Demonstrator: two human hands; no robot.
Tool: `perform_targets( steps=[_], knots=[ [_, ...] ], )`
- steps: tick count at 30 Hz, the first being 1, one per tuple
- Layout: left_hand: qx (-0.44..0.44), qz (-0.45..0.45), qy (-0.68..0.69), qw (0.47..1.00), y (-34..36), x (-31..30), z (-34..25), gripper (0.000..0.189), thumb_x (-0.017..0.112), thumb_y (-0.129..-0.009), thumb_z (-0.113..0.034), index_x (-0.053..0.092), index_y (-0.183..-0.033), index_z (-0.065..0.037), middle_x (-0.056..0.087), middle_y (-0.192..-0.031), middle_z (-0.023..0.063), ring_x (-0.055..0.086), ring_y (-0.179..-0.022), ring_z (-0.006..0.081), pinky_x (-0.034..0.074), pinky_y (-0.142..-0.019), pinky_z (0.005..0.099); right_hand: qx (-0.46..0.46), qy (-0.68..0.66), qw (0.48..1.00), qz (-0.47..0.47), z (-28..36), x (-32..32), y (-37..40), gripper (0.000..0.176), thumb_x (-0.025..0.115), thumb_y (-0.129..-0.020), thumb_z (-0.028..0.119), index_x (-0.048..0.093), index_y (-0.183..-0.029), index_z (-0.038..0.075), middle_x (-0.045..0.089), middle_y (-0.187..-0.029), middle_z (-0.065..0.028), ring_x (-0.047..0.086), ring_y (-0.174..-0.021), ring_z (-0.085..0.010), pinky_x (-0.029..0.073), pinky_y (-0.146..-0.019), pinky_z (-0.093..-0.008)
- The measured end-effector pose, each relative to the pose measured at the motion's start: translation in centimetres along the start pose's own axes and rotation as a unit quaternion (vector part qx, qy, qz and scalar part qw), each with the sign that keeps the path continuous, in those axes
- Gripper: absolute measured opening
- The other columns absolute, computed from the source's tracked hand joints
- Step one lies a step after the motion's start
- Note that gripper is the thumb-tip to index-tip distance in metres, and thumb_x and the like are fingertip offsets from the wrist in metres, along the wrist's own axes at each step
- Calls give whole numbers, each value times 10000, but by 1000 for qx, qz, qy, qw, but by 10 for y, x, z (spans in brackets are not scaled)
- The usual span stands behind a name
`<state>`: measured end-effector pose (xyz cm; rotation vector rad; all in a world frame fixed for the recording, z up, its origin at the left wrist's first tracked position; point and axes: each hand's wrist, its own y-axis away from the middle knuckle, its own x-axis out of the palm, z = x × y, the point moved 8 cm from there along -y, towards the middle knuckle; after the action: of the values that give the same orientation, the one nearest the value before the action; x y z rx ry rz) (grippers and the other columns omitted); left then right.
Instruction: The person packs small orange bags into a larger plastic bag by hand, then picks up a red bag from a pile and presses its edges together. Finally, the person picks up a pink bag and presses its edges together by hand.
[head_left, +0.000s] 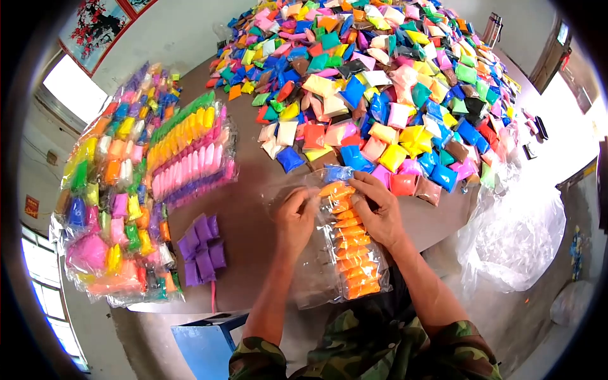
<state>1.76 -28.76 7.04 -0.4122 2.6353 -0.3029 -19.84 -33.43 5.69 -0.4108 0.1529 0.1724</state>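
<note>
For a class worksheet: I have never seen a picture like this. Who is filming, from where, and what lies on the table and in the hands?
No machine here: a person works with bare hands, and one camera worn on the head looks forward and down at them. The left hand and right hand together hold a clear bag with a row of orange packets inside. On the brown table lie a big heap of small coloured packets, a few purple packets, and filled bags at the picture's left.
</note>
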Motion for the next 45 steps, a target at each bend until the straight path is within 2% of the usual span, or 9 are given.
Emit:
perform_targets(
  steps=[8, 10, 15, 24, 32, 36, 39, 41, 45],
  knots=[
    [49, 37, 43, 997, -6, 15, -5, 187, 714, -1027, -42, 774, -1196, 12, 783, -1188, 96, 719, -1085, 156, 570, -934, 303, -16, -13, 1000, 13, 0, 3, 2, 414, 707, -959, 39, 732, -1370, 76, 631, -1478, -217, 640, -1338, -349, 509, -1101, -403],
    [-56, 38, 88, 994, -6, 17, 12, 188, 722, -1030, -47, 786, -1201, 2, 789, -1202, 84, 708, -1105, 130, 568, -943, 294, -26, -21, 999, 18, 6, 3, 1, 417, 688, -957, 14, 726, -1369, 64, 633, -1469, -224, 631, -1353, -355, 499, -1121, -410],
    [5, 44, 60, 997, -13, 18, 2, 198, 698, -1044, -29, 789, -1219, -13, 802, -1175, 78, 711, -1105, 122, 564, -955, 292, -79, 5, 997, 21, 12, 5, 0, 474, 660, -918, -37, 707, -1383, 42, 649, -1449, -212, 578, -1411, -395, 445, -1198, -459],
    [60, 104, 34, 992, -19, 28, -4, 225, 680, -1041, 4, 766, -1250, 1, 765, -1235, 71, 720, -1089, 146, 574, -947, 296, -81, 20, 996, 11, 18, 4, 1, 434, 661, -897, -19, 718, -1326, 18, 663, -1410, -191, 615, -1356, -369, 481, -1159, -436],
    [-119, 49, 135, 982, -11, 14, 57, 252, 723, -1048, -100, 746, -1277, 3, 771, -1117, 51, 712, -983, 112, 574, -864, 276, -78, 51, 996, 7, 22, 4, 3, 401, 699, -889, 77, 726, -1282, 6, 680, -1365, -198, 622, -1319, -399, 495, -1144, -463],
    [-117, 88, 26, 989, -16, 26, 49, 291, 687, -1097, -243, 768, -1237, -1, 744, -1050, 8, 647, -965, 78, 534, -865, 272, -116, 82, 990, -7, 24, 4, 5, 428, 710, -884, 127, 714, -1296, 13, 682, -1386, -205, 620, -1330, -402, 490, -1153, -478],
    [2, 62, -22, 998, -19, 24, 23, 306, 681, -1100, -261, 776, -1215, 6, 728, -975, -8, 620, -893, 69, 511, -807, 263, -115, 84, 990, -2, 21, 6, 4, 430, 715, -883, 150, 710, -1289, 11, 683, -1389, -206, 623, -1327, -404, 490, -1154, -481],
    [-18, 61, -51, 997, -21, 21, 21, 309, 720, -1063, -281, 806, -1167, -3, 810, -996, 90, 717, -902, 146, 570, -821, 347, -106, 77, 991, -4, 22, 5, 5, 419, 718, -883, 152, 713, -1277, 9, 685, -1386, -206, 626, -1321, -403, 492, -1151, -480],
    [-12, 77, -46, 996, -26, 26, 27, 307, 726, -1056, -282, 805, -1154, -1, 806, -967, 103, 717, -864, 149, 566, -789, 343, -89, 82, 993, -13, 28, 1, 10, 394, 733, -888, 172, 719, -1247, 11, 695, -1346, -200, 641, -1274, -409, 509, -1119, -478]
  ],
)
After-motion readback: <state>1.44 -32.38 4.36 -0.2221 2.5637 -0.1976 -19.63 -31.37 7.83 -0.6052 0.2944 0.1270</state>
